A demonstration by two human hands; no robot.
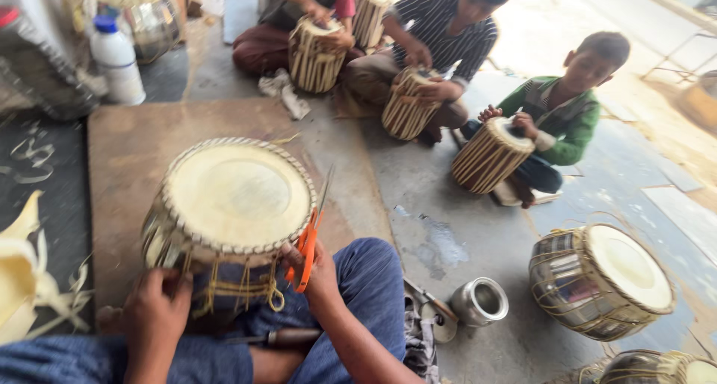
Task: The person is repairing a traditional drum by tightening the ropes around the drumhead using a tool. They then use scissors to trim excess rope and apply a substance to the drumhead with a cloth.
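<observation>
Right hand (317, 268) clamps orange-handled scissors (310, 238) at the round skin-topped drum (231, 201); left hand (153, 313) closes on lacing, steadying it.

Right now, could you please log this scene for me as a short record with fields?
Setting: concrete floor with a wooden board
Left hand: gripping the drum's lacing at its near side
Right hand: holding orange scissors, blades up beside the drum rim
Drum: pale skin head up, tilted toward the lap
Nearby: steel pot, second drum, white bottle
Others: three people seated beyond, each with a laced drum
</observation>
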